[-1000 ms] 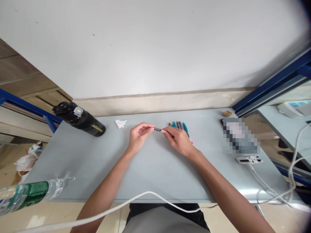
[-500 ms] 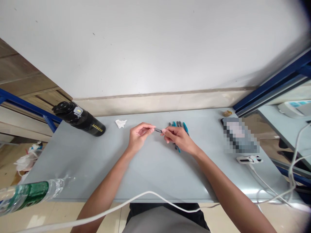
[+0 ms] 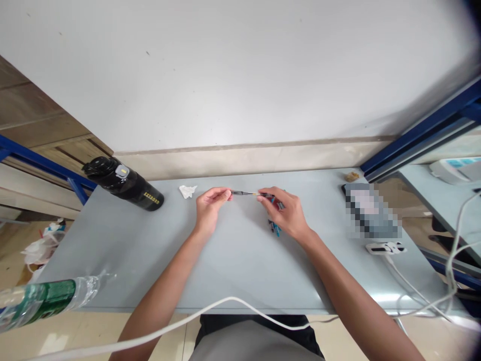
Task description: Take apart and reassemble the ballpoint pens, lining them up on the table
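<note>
Between my two hands a thin black pen [image 3: 243, 193] is held level above the table. My left hand [image 3: 209, 208] pinches its left end with thumb and fingertips. The fingers of my right hand [image 3: 285, 208] are closed round a dark part at the other end. A narrow, light stretch with a yellowish bit shows just left of my right fingers; whether the two parts are separated, I cannot tell. Below and behind my right hand lie several pens [image 3: 276, 228], teal and black, partly covered by that hand.
A black bottle [image 3: 128, 184] and crumpled tissue [image 3: 187, 191] are at the left. At the right lie a blurred phone [image 3: 372, 209], a white clip-like device [image 3: 386, 248] and a small brown object [image 3: 352, 176]. A white cable [image 3: 229, 299] crosses the front; a clear bottle [image 3: 52, 301] is front left.
My hands have moved apart, the right one to the right and the left one slightly left. More of the pen's length shows between them.
</note>
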Motion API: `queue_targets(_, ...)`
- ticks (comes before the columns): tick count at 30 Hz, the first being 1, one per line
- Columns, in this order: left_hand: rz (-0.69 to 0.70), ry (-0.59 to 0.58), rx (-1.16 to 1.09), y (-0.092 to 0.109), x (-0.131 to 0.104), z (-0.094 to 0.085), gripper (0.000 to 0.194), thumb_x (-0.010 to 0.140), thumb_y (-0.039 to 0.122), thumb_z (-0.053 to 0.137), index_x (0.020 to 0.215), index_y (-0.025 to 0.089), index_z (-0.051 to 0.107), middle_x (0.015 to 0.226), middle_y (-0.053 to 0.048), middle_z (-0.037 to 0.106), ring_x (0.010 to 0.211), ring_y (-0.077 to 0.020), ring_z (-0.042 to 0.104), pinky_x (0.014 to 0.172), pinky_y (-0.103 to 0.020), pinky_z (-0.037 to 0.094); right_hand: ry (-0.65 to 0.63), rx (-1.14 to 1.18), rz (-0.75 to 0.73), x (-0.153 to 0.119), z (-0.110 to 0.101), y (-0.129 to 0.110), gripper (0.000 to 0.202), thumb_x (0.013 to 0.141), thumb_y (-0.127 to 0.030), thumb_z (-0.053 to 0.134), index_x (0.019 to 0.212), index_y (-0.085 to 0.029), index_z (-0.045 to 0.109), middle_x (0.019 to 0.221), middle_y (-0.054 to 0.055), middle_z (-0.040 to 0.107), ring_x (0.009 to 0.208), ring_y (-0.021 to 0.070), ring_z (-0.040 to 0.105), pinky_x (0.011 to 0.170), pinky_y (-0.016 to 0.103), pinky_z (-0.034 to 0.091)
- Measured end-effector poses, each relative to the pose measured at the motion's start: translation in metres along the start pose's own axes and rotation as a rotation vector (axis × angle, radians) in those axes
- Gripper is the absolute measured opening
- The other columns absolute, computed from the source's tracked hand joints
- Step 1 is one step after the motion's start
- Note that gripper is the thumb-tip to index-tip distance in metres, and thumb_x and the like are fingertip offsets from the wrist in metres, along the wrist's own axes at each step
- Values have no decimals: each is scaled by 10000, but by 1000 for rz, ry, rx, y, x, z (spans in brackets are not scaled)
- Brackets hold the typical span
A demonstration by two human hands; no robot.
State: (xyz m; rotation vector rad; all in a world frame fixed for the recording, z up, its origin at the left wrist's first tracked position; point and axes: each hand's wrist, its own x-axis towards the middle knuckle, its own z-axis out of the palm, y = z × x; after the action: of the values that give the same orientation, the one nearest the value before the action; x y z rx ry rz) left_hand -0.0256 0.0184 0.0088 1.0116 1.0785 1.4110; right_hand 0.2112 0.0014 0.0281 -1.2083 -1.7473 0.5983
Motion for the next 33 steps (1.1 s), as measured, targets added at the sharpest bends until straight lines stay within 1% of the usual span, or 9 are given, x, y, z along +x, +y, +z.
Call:
queue_targets(4, -32, -1, -47, -3, 2, -1, 289, 791, 414, 953, 964, 207, 849, 932, -54, 813, 857, -193, 758, 925, -374, 589, -12, 35, 31, -1, -3, -2, 373, 1067, -588, 614, 1076, -255, 782, 865, 71, 773, 705, 220, 664, 673, 377, 537)
queue_targets(11, 11, -47, 62, 2, -6, 4, 287, 798, 425, 947, 967, 211, 856, 960, -73, 833, 895, -234, 782, 932, -413, 605, -7, 452, 284, 6, -1, 2, 433, 974, -669, 716, 961, -236, 705, 770, 32, 669, 592, 170, 550, 528, 328, 471)
queue_targets(13, -5, -114, 76, 3, -10, 7, 301, 795, 426, 950, 980, 210, 853, 999, -83, 837, 951, -251, 787, 959, -419, 604, 70, 553, 296, 9, 2, 5, 421, 976, -674, 707, 968, -256, 663, 831, 35, 666, 665, 185, 602, 572, 334, 513)
queue_targets(16, -11, -179, 66, 2, -13, 11, 337, 834, 448, 923, 1059, 210, 842, 1047, -102, 839, 1005, -257, 786, 991, -415, 594, 138, 685, 324, 15, 1, 6, 412, 1006, -677, 646, 973, -268, 604, 1021, 76, 693, 954, 238, 705, 740, 367, 598)
queue_targets(18, 15, -149, 48, 0, -12, 10, 341, 876, 479, 885, 1067, 201, 834, 1026, -108, 833, 979, -245, 780, 971, -403, 595, 134, 838, 388, 19, -4, 6, 380, 1017, -641, 654, 981, -270, 578, 1043, 73, 682, 1038, 241, 702, 811, 379, 618)
queue_targets(21, 72, -26, 5, -3, -4, 5, 325, 909, 510, 846, 977, 193, 820, 978, -96, 806, 911, -213, 751, 888, -367, 598, 149, 1216, 489, 22, -14, 8, 278, 1014, -478, 747, 985, -271, 564, 832, -16, 570, 810, 163, 641, 750, 311, 608)
queue_targets(26, 52, 110, -163, -4, 11, -8, 313, 872, 489, 883, 883, 192, 782, 900, -55, 736, 848, -161, 694, 782, -289, 567, 202, 1690, 623, 19, -28, 23, 435, 1045, -356, 676, 780, -260, 345, 638, -86, 273, 497, 116, 308, 415, 244, 356)
queue_targets(29, 29, 154, -242, -1, 15, -12, 312, 857, 466, 900, 857, 192, 749, 904, -41, 708, 835, -144, 680, 770, -275, 562, 270, 1767, 680, 16, -32, 31, 502, 1035, -315, 567, 758, -273, 150, 623, -87, 136, 480, 126, 158, 375, 285, 224)
queue_targets(33, 28, 161, -259, 1, 16, -14, 333, 863, 473, 894, 845, 191, 718, 884, -31, 693, 797, -134, 672, 763, -275, 559, 305, 1816, 663, 16, -35, 31, 489, 986, -286, 529, 787, -274, 82, 640, -85, 77, 494, 125, 102, 389, 301, 162)
